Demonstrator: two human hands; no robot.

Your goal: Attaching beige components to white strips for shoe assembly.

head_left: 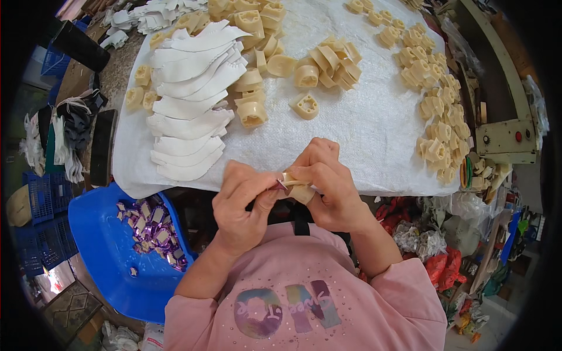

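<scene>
Just in front of the table's near edge, my two hands meet at one cream curved moulded piece [301, 193]. My right hand [329, 186] is closed around the piece, fingers and thumb gripping its side. Between thumb and forefinger my left hand [240, 196] pinches a small shiny purple piece [280, 185] against the cream piece's left end. How the two join is hidden by my fingers. On the table ahead lies a single cream piece [307, 106], its hollow end showing. Behind it sits a loose heap of the same pieces [331, 63].
A white woven sheet [281, 146] covers the table. Overlapping white cut pieces [193, 111] lie at its left, more cream pieces [439, 117] along its right. Below left, a blue basin [105, 245] holds purple pieces [153, 231]. A dark phone [103, 146] lies by the sheet.
</scene>
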